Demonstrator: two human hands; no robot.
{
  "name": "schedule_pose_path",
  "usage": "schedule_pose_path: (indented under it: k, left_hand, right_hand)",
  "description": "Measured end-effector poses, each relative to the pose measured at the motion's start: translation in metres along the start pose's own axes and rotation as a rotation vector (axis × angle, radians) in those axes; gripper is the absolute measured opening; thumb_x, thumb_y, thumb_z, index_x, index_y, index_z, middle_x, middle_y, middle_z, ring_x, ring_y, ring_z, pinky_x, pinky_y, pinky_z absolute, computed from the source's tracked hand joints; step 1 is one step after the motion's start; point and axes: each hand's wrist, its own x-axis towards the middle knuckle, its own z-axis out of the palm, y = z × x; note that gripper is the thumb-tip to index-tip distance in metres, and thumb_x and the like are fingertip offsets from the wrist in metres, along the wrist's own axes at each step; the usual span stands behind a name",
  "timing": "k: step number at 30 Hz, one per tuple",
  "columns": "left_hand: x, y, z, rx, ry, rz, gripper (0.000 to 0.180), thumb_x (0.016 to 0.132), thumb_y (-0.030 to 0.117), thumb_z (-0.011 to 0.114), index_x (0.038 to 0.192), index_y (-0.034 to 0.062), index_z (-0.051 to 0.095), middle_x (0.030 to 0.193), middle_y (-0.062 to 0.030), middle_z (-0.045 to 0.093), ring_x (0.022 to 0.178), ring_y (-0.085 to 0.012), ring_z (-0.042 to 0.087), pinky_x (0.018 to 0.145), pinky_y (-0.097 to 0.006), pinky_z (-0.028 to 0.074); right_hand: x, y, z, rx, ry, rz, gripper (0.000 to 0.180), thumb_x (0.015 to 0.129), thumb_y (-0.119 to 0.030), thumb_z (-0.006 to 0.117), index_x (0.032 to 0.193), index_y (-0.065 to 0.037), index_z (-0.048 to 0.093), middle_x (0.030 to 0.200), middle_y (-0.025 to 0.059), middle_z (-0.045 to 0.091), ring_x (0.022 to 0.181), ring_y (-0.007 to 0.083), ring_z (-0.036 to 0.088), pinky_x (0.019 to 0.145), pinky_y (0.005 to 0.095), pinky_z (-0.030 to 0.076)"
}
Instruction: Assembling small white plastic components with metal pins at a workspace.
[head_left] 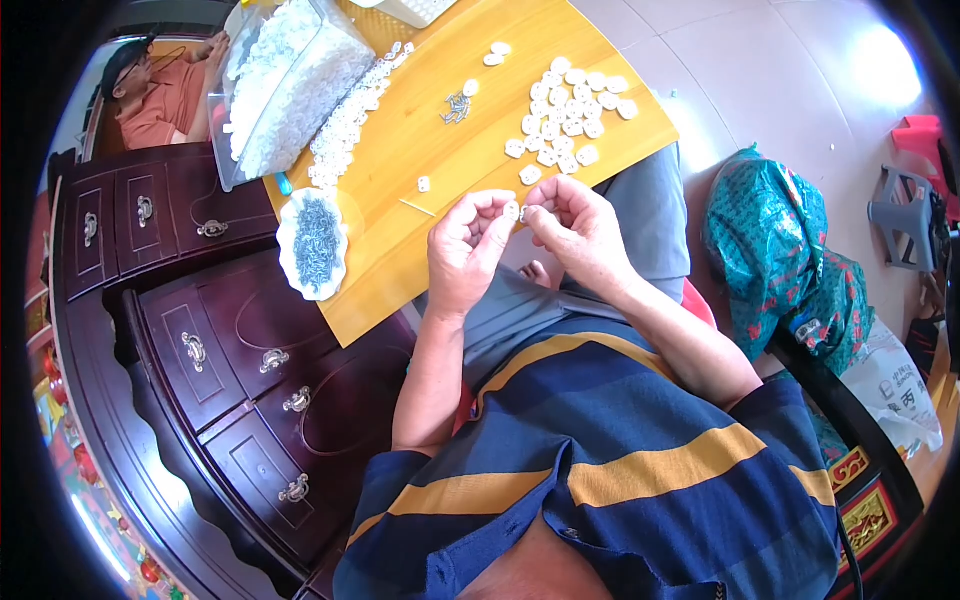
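Observation:
Over the near edge of the yellow wooden board, my left hand (468, 245) pinches a small white plastic piece (511, 211) between thumb and fingers. My right hand (575, 225) is closed right beside it, thumb against fingertips. What it grips there is too small to name. Close to my left hand lie a thin pale stick (417, 208) and a single white piece (424, 184). Beyond my right hand spreads a group of rounded white plastic pieces (572, 127). A small heap of metal screws (457, 108) sits farther back.
At the board's left edge stands a scalloped white dish (290, 262) full of screws. Behind it, a large clear bag (290, 95) of white pieces leans beside a loose row of them (345, 135). Dark drawers (240, 370) flank me left. A teal bag (765, 240) stands right; a person (165, 100) sits far left.

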Motion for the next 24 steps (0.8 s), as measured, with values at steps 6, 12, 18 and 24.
schedule_pose_path:
  k: [6, 12, 18, 24]
  left_hand:
    - [-0.001, 0.0, 0.001, -0.029, -0.035, -0.016, 0.017, 0.099, 0.002, 0.065, 0.116, -0.0011, 0.066, 0.1, -0.0009, 0.07, 0.081, -0.0016, 0.061, 0.066, -0.016, 0.046]
    - [-0.001, -0.001, -0.002, 0.001, -0.025, -0.01, 0.019, 0.099, 0.0, 0.064, 0.118, -0.0034, 0.066, 0.1, -0.0028, 0.071, 0.087, -0.0056, 0.066, 0.073, -0.019, 0.052]
    - [0.003, 0.001, -0.009, 0.171, -0.084, 0.095, 0.02, 0.098, -0.003, 0.063, 0.117, -0.0076, 0.066, 0.103, -0.0053, 0.069, 0.09, -0.0101, 0.068, 0.081, -0.023, 0.056]
    - [0.0, 0.022, 0.0, 0.354, -0.076, 0.087, 0.037, 0.087, -0.001, 0.075, 0.122, -0.0019, 0.066, 0.105, -0.0066, 0.066, 0.081, -0.0109, 0.065, 0.073, -0.025, 0.055]
  right_hand:
    - [0.0, 0.002, 0.002, 0.016, 0.016, -0.035, 0.009, 0.097, -0.009, 0.065, 0.103, -0.002, 0.063, 0.084, -0.0014, 0.063, 0.065, 0.0018, 0.055, 0.057, 0.0188, 0.045]
    - [0.003, 0.003, 0.004, 0.018, 0.028, -0.077, 0.012, 0.096, -0.008, 0.067, 0.104, 0.0, 0.065, 0.081, 0.0002, 0.067, 0.065, 0.0024, 0.058, 0.057, 0.0194, 0.048]
    - [0.005, 0.002, -0.001, 0.038, -0.037, 0.012, 0.015, 0.097, -0.011, 0.069, 0.106, 0.001, 0.069, 0.085, 0.0007, 0.071, 0.07, 0.0041, 0.061, 0.062, 0.0202, 0.05]
    - [0.005, -0.001, -0.002, 0.129, -0.075, 0.143, 0.016, 0.099, -0.018, 0.068, 0.104, -0.003, 0.07, 0.087, -0.0003, 0.071, 0.072, 0.0044, 0.06, 0.065, 0.0193, 0.049]
